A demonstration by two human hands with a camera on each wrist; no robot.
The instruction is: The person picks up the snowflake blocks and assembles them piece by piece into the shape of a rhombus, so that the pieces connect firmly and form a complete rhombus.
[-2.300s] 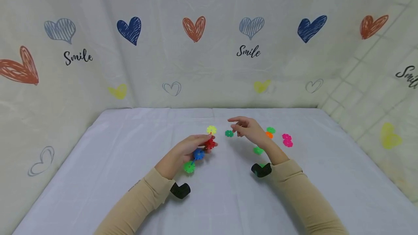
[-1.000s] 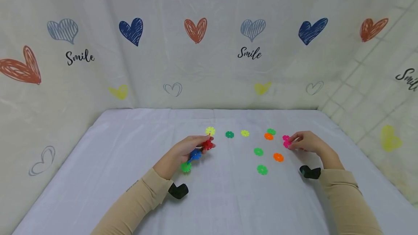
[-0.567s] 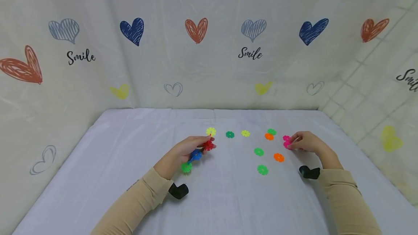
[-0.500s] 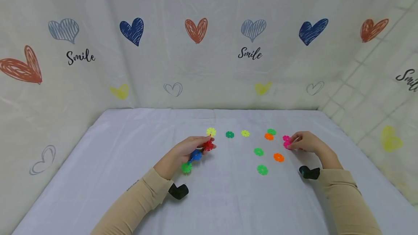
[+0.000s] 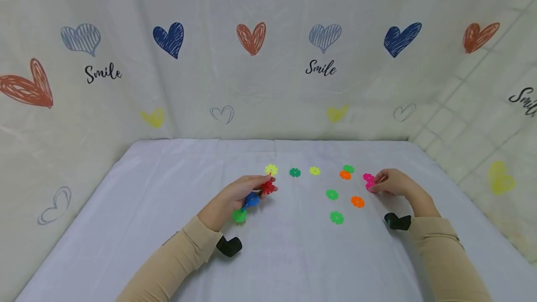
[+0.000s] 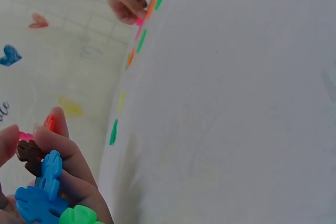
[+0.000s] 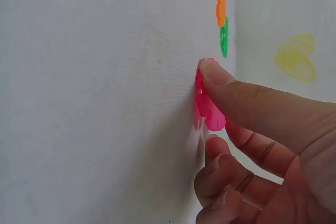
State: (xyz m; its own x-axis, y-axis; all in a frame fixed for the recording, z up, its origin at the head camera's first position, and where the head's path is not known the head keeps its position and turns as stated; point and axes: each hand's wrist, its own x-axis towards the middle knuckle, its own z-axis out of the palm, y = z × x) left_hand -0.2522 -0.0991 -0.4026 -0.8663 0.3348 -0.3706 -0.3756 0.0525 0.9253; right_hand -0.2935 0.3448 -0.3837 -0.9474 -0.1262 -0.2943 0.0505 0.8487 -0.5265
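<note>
In the head view my left hand [image 5: 232,195] grips a chain of interlocking snowflake discs. A red disc [image 5: 267,187], a blue disc [image 5: 252,199] and a green disc [image 5: 239,216] show there; the left wrist view adds a brown disc [image 6: 30,156] and a bit of pink. Just past those fingertips is a yellow disc [image 5: 271,169]; I cannot tell whether it is joined on. Over at the right, my right hand [image 5: 393,182] pinches one of two pink snowflake discs [image 7: 214,116], the thumb on its face, low against the white tablecloth.
Loose discs lie between the hands: a dark green disc [image 5: 295,172], another yellow disc [image 5: 314,171], an orange disc [image 5: 357,202] and several green ones, including a green disc [image 5: 337,218] nearer the front. A heart-printed cloth [image 5: 268,83] hangs behind the table.
My right hand has gone from above the dark green disc rightward and down to the pink discs, staying there for the last second. My left hand has barely shifted.
</note>
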